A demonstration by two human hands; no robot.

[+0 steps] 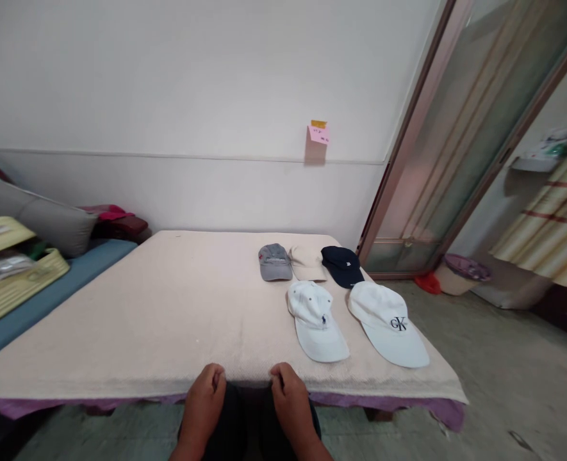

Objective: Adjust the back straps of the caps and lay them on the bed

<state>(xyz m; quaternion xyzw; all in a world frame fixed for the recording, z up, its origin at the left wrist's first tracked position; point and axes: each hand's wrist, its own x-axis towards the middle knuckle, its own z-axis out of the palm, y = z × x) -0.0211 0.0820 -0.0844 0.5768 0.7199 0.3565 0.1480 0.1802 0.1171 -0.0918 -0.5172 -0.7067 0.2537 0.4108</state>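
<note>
Both hands rest on the knees at the near edge of the cloth-covered table (pixel 168 320). My left hand (pixel 207 397) is closed, with nothing seen in it. Likewise closed, my right hand (pixel 289 394) lies just below the white cap with a small dark logo (pixel 318 323). Right of that cap is a larger white cap with black letters (pixel 389 323). Behind them sit a grey cap (pixel 275 262), a beige cap (pixel 307 263) and a navy cap (pixel 343 266), side by side. Neither hand touches a cap.
At the left are a grey pillow (pixel 47 211) and an open yellow case (pixel 18 269) on a blue pad (pixel 95 256). A pink note (pixel 318 134) hangs on the wall. Beyond the table's right side stands a waste bin (pixel 456 276) on the floor.
</note>
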